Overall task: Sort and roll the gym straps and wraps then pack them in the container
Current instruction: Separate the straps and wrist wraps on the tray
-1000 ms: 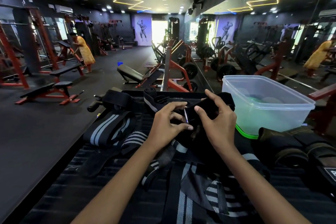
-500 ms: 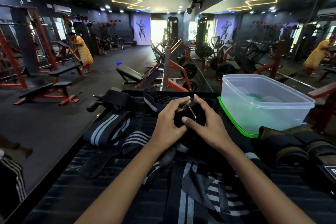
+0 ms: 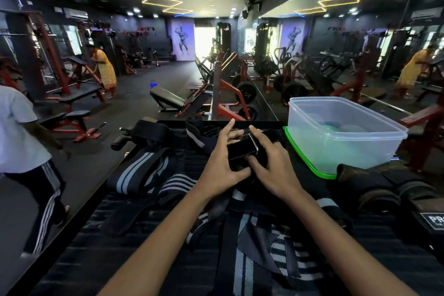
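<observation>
Black webbing with a metal buckle [image 3: 254,142] is what I have in hand: a strap [image 3: 242,151] half-rolled into a tight bundle, held just above the pile in the middle of the surface [image 3: 79,255]. My left hand [image 3: 222,166] grips the roll from its near left side, thumb tucked under and fingers [image 3: 228,127] partly lifted off the top, while my right hand [image 3: 271,163] pinches it from the right, fingertips curled onto the bundle's front. By my reckoning the job is barely begun. The container [image 3: 346,134], clear plastic standing on its green lid [image 3: 305,158] just right of my hands, looks to hold no straps yet; I see only pale shapes through its floor. Around me nearly everything lies loose: a striped wrap [image 3: 141,170] spread flat to the left, another striped one [image 3: 242,259] tangled close to me, a dark strap [image 3: 151,131] at the far left edge, and brown padded wraps [image 3: 374,190] to the right, which may already be rolled, though I cannot tell. Left to do, as I judge it: finish this roll, drop it in, then sort and roll the rest.
</observation>
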